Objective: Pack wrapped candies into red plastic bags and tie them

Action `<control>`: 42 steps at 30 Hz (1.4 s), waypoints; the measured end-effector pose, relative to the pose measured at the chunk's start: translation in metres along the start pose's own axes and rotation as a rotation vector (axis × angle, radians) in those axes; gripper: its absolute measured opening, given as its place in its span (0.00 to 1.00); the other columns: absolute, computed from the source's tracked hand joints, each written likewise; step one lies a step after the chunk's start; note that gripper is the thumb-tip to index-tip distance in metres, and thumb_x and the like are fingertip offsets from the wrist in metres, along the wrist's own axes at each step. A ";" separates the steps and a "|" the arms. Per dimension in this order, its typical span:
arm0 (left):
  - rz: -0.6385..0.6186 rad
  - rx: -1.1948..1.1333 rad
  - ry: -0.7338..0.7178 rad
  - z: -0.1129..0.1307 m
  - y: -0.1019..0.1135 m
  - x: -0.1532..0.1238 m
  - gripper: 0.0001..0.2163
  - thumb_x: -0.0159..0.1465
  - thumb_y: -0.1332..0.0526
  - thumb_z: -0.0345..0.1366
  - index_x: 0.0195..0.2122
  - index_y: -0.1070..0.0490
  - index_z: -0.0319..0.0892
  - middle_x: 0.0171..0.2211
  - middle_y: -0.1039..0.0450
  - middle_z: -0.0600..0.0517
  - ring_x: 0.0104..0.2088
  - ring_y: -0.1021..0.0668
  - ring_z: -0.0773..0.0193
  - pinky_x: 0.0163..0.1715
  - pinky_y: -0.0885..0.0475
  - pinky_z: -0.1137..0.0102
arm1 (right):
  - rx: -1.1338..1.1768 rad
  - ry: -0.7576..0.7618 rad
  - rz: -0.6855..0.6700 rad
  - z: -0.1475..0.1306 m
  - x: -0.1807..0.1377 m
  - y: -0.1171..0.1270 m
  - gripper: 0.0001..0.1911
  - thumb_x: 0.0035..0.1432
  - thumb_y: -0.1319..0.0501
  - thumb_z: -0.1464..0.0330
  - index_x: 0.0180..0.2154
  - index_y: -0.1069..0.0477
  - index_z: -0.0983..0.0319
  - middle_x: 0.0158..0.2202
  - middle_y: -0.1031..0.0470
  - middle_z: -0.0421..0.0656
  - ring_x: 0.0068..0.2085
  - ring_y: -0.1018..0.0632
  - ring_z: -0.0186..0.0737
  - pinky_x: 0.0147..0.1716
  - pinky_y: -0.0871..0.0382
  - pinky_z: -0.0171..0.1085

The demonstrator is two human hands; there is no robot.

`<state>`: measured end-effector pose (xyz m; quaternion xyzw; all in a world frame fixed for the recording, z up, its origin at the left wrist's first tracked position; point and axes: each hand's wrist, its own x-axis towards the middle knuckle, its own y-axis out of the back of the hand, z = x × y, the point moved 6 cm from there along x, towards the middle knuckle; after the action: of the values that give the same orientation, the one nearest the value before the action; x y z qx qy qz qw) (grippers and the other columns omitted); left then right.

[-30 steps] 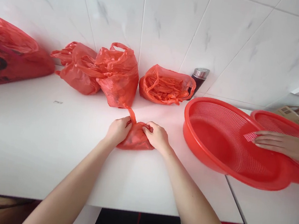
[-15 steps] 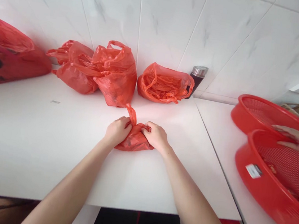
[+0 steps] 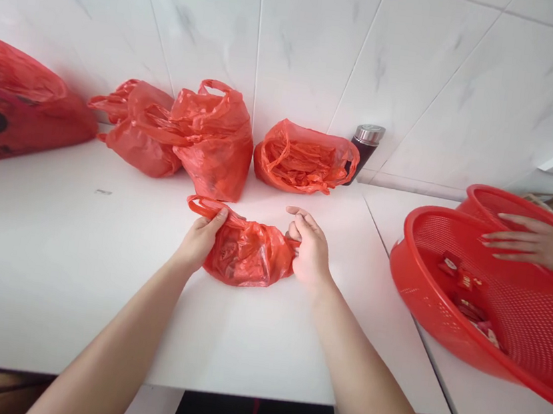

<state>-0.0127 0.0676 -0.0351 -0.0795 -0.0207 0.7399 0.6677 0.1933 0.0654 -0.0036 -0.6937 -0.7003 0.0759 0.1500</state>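
Note:
A small red plastic bag (image 3: pixel 250 257) lies on the white table in front of me, its mouth drawn apart and its sides crumpled. On its left, my left hand (image 3: pixel 202 235) pinches the bag's edge near a handle loop that sticks out past the fingers. At the other side my right hand (image 3: pixel 309 248) grips the right edge between curled fingers, with the index finger raised off it. Something darker shows faintly through the thin plastic, but I cannot make out what.
Filled red bags (image 3: pixel 216 149) stand along the tiled wall, beside an open bag of crumpled red bags (image 3: pixel 307 160) and a dark flask (image 3: pixel 365 147). At right, another person's hand (image 3: pixel 544 246) is over red mesh baskets (image 3: pixel 411 297), one holding small red packets (image 3: pixel 469 281).
My hands have moved apart, spreading the bag that was bunched between them. At right, the front basket has shifted left and tilted, bringing its packets into view.

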 end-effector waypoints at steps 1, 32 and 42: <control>0.046 -0.046 0.014 -0.002 0.005 0.003 0.22 0.55 0.35 0.56 0.34 0.27 0.39 0.30 0.21 0.48 0.34 0.19 0.55 0.35 0.25 0.65 | 0.021 -0.007 -0.024 -0.005 -0.003 -0.004 0.13 0.60 0.42 0.58 0.42 0.30 0.58 0.19 0.55 0.31 0.20 0.49 0.31 0.18 0.52 0.31; -0.264 1.332 -0.381 0.067 -0.070 -0.016 0.05 0.59 0.39 0.39 0.32 0.28 0.44 0.32 0.24 0.49 0.34 0.22 0.53 0.32 0.30 0.64 | 0.308 0.235 0.042 -0.052 0.004 0.024 0.20 0.57 0.38 0.57 0.50 0.38 0.52 0.35 0.29 0.36 0.33 0.24 0.34 0.33 0.31 0.35; 0.481 0.456 -0.068 0.208 0.191 -0.130 0.28 0.59 0.36 0.54 0.50 0.28 0.34 0.34 0.21 0.49 0.33 0.20 0.60 0.36 0.22 0.63 | -0.239 -0.093 0.130 0.022 0.012 0.028 0.17 0.51 0.38 0.60 0.43 0.33 0.58 0.37 0.25 0.40 0.28 0.25 0.33 0.26 0.34 0.32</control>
<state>-0.2181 -0.0658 0.1556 0.0942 0.1427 0.8641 0.4733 0.2130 0.0798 -0.0321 -0.7462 -0.6643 0.0335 0.0286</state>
